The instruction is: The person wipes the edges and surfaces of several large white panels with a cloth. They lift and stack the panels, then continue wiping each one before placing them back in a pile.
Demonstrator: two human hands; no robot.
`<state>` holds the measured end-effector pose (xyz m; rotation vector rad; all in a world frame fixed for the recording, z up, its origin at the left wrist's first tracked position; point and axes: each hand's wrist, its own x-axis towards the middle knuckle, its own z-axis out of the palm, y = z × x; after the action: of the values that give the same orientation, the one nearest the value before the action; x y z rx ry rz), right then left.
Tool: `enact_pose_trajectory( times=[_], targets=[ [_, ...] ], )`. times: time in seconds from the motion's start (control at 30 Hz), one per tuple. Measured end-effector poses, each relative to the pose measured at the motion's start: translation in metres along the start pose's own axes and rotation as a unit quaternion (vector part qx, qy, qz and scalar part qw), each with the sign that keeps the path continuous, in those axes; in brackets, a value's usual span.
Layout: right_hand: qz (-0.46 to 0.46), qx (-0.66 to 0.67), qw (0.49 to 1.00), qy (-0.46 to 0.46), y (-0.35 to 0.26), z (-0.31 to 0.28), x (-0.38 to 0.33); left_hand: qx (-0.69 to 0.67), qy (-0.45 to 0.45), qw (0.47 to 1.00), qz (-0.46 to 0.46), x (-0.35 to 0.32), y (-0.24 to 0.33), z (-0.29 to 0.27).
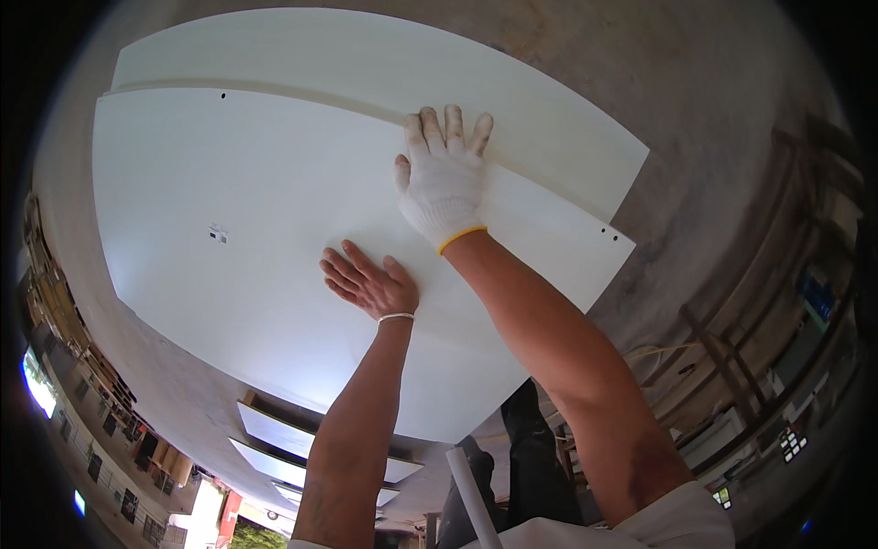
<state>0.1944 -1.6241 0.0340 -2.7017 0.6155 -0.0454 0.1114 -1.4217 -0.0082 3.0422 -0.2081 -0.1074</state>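
Lays the bare left hand (370, 285) palm down on a large white panel (229, 302), with fingers slightly spread. Wears a pale band (397, 317) around the wrist of that hand. Sets the right hand (446, 178), in a white knitted glove (441, 209) with a yellow hem, farther out and to the right of the left one, with fingers fanned wide. Reaches with the gloved fingertips past the large panel's far edge, over a second white panel (302, 50); cannot tell about contact with that surface. Has the large panel beneath both hands, extending well to either side of them. Shows a small label (218, 234) to the left of the bare hand, and dark holes (609, 234) right of the gloved one, near the panel's corner. Nearer the body than the bare hand, shows smaller white panels (274, 430) beside that forearm; between the forearms, a white tube (474, 503).
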Motion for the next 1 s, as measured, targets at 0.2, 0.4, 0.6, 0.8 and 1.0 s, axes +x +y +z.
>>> enact_pose_trajectory(
  times=[0.2, 0.4, 0.6, 0.8, 1.0],
  targets=[
    [0.044, -0.087, 0.995, -0.036, 0.075, -0.032, -0.063, 0.005, 0.024, 1.0, 0.004, 0.0, -0.001, 0.002],
    [0.044, -0.194, 0.978, -0.057, 0.179, -0.072, -0.145, 0.008, 0.03, 0.999, 0.008, 0.001, -0.001, 0.003],
    [0.147, -0.128, 0.98, 0.026, 0.211, -0.049, -0.181, 0.015, 0.03, 0.999, -0.002, 0.0, -0.002, 0.006],
    [0.153, -0.077, 0.982, 0.081, 0.212, -0.038, -0.185, 0.013, 0.026, 1.0, 0.002, 0.003, -0.003, 0.005],
    [0.15, -0.01, 0.98, 0.129, 0.214, -0.039, -0.188, 0.016, 0.008, 0.999, -0.035, 0.006, 0.001, 0.002]
  ],
)
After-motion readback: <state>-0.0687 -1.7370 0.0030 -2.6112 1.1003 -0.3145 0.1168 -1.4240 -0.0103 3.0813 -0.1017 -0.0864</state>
